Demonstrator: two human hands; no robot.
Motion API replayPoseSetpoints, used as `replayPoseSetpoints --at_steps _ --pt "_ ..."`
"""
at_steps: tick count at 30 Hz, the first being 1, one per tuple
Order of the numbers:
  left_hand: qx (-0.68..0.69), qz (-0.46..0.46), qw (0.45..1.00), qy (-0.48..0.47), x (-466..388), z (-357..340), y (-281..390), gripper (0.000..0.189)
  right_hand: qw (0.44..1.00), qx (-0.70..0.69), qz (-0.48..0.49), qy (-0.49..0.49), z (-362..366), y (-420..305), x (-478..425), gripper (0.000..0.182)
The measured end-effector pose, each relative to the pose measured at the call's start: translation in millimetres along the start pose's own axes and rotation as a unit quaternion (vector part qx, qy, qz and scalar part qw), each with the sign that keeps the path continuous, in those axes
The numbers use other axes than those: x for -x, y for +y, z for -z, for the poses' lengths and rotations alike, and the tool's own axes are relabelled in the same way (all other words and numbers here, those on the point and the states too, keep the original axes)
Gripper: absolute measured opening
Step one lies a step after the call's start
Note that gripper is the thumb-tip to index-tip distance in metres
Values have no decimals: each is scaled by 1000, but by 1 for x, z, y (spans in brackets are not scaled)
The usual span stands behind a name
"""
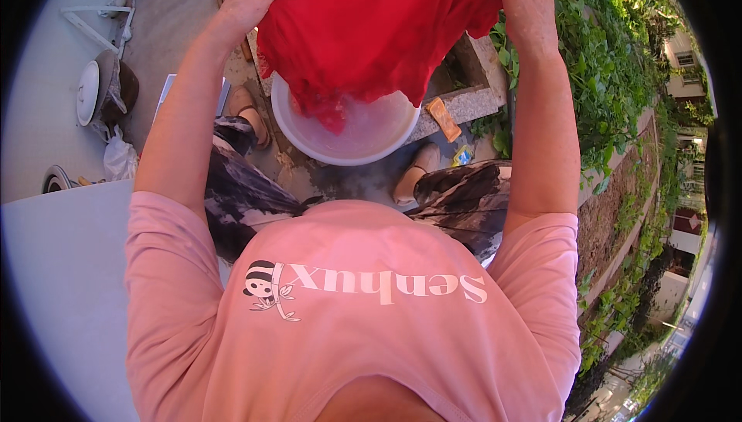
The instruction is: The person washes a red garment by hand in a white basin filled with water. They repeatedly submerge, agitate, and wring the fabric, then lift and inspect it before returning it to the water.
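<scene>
A piece of red cloth [371,22] is spread between my two raised hands. My left hand [249,2] pinches its edge at the left, thumb on top. On the other side, my right hand [526,2] grips the opposite edge, partly cut off by the top of the view. The cloth hangs over a white plastic basin [346,159] on the ground between my feet. Its lower end dips into the basin, at or near the cloudy water [371,132]. The upper edge of the cloth runs out of view.
Right of the basin are a stone slab edge [464,106], an orange-brown bar [443,120] and a small blue-and-yellow packet [462,156]. Leafy plants [591,74] grow farther right. At left stand a lidded pot [107,88], a white plastic bag [120,156] and a metal bracket [95,25].
</scene>
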State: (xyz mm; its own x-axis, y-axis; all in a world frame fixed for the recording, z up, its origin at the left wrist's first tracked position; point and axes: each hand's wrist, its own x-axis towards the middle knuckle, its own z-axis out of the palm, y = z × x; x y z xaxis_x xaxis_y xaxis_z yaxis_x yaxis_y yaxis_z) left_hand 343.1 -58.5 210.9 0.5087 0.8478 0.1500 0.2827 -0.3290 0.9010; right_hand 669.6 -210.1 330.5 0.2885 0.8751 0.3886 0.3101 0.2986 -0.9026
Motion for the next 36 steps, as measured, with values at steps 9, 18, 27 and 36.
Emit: replayPoseSetpoints --at_steps 9,18,27,36 --pt "216 60 974 16 12 -46 12 24 968 228 -22 -105 -15 72 23 19" --pt "371 121 919 -60 14 -89 48 23 945 159 -124 -257 -99 132 138 44" --pt "177 192 965 -26 25 -95 1 23 937 -8 -294 -189 -101 160 142 25" --pt "61 176 973 -135 109 -128 -107 63 834 -287 -471 -28 -108 146 111 28"
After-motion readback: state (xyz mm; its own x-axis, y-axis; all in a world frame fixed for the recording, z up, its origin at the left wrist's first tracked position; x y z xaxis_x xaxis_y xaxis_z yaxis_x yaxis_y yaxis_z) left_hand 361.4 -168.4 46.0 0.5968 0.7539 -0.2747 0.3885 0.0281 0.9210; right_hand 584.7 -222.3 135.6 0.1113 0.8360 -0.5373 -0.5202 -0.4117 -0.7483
